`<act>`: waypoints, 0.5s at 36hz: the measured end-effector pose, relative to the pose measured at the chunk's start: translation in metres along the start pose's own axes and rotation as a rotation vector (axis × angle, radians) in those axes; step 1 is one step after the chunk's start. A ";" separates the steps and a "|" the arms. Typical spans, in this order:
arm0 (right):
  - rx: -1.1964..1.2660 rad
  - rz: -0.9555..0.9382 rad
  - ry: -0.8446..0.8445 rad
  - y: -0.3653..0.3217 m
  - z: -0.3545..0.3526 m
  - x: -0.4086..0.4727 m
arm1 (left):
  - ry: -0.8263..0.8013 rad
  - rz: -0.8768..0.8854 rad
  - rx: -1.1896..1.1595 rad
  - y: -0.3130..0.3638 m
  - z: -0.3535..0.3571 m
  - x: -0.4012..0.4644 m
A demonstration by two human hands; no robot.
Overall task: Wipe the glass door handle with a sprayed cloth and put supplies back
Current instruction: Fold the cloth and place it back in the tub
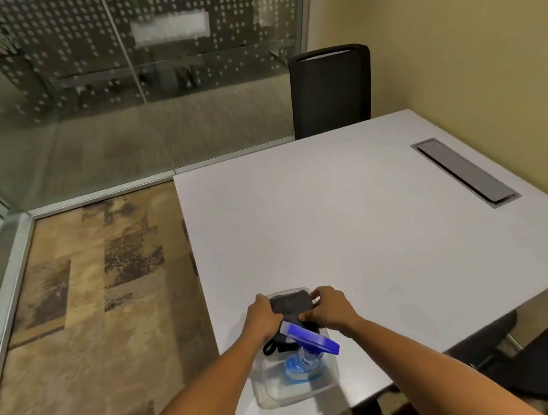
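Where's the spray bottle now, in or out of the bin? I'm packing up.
In: the spray bottle stands inside the clear bin, its blue trigger head poking above the rim.

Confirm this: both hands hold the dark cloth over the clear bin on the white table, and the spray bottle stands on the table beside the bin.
Wrong on the bottle: the head view shows it inside the bin, not beside it. The rest stands: left hand and right hand hold the cloth over the bin on the table.

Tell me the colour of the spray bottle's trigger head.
Blue, on the spray bottle's trigger head; the head view shows it.
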State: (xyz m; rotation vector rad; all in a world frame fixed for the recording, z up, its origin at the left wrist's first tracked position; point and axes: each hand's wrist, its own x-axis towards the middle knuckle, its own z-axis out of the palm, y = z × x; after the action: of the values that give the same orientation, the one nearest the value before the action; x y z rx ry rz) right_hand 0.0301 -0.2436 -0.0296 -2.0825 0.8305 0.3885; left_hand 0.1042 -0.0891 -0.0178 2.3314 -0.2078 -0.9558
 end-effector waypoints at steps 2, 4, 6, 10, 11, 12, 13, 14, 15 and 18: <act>-0.086 0.008 0.036 -0.003 0.003 0.003 | 0.010 -0.025 0.029 0.000 0.003 0.004; -0.168 0.010 0.052 -0.006 0.005 0.007 | 0.000 -0.055 0.051 -0.002 0.005 0.009; -0.217 0.005 0.061 -0.008 0.010 0.011 | -0.008 -0.088 0.051 -0.005 0.008 0.012; -0.283 -0.020 0.084 -0.008 0.019 0.017 | 0.024 -0.117 0.014 -0.009 0.015 0.018; -0.301 -0.033 0.089 -0.007 0.021 0.017 | 0.039 -0.119 -0.009 -0.009 0.017 0.019; -0.323 -0.048 0.093 -0.007 0.021 0.017 | 0.050 -0.126 -0.027 -0.010 0.019 0.019; -0.353 -0.065 0.097 -0.006 0.022 0.017 | 0.064 -0.125 -0.056 -0.010 0.022 0.019; -0.393 -0.079 0.103 -0.005 0.023 0.018 | 0.080 -0.119 -0.091 -0.011 0.025 0.019; -0.437 -0.095 0.112 -0.004 0.024 0.019 | 0.094 -0.108 -0.128 -0.014 0.028 0.019; -0.573 -0.158 0.123 0.000 0.027 0.021 | 0.143 -0.109 -0.270 -0.021 0.037 0.023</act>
State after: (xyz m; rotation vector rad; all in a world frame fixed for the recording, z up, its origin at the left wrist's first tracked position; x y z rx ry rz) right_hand 0.0458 -0.2312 -0.0567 -2.7062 0.6670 0.4522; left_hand 0.0939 -0.0974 -0.0642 2.1658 0.1015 -0.8086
